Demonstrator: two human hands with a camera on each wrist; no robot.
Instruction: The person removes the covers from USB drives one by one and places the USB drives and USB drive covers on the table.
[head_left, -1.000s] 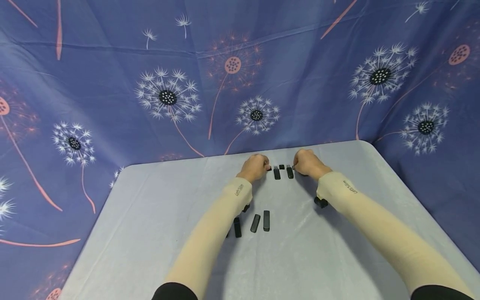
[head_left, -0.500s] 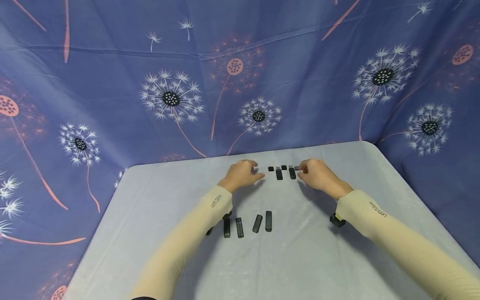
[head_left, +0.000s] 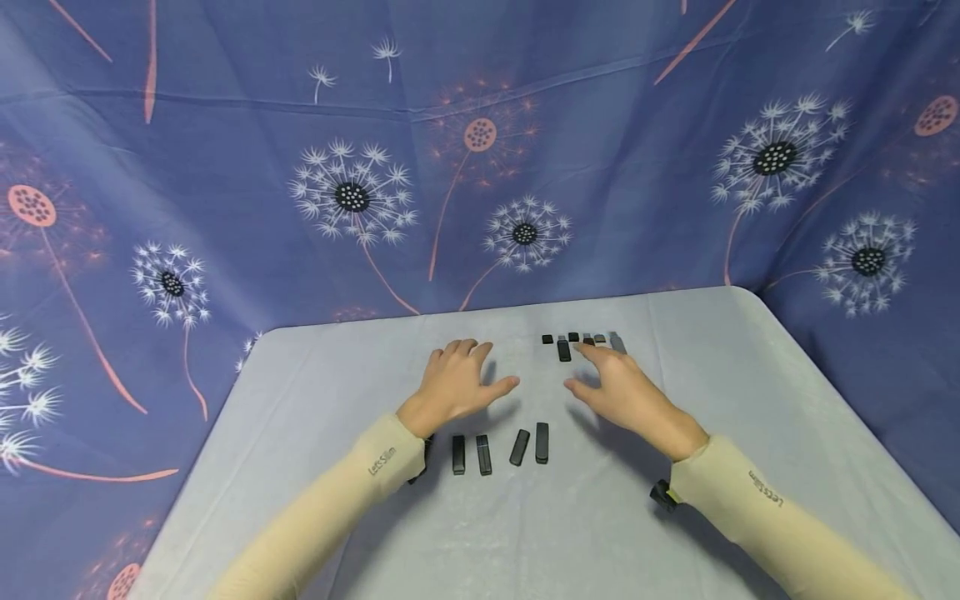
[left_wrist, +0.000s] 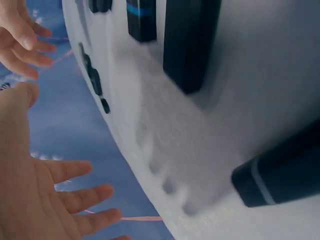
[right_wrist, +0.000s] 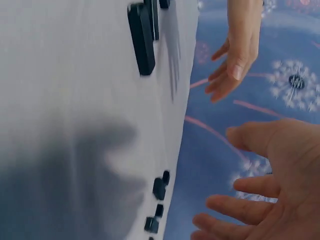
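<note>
My left hand (head_left: 453,383) hovers over the middle of the table with fingers spread, holding nothing. To its right, my right hand (head_left: 626,396) is also spread and bare, just in front of the back row. That row has a black USB flash drive (head_left: 564,350) with its metal plug showing and a grey USB flash drive (head_left: 617,342). A second black drive is partly covered by my right fingertips. Small black caps (head_left: 547,339) and a greyish cap (head_left: 599,338) lie between them. Below my left hand are several dark capped flash drives, among them one with a grey band (left_wrist: 280,175).
The near row includes a dark stick (head_left: 458,455), a slanted stick (head_left: 520,447) and an upright-lying one (head_left: 542,443). A pale cloth covers the table (head_left: 315,400); a blue dandelion-print curtain (head_left: 420,167) hangs right behind its back edge.
Both hands have let go at the back row and drawn back toward the body, fingers spreading. The grey flash drive and greyish cap by the right hand now show on the table.
</note>
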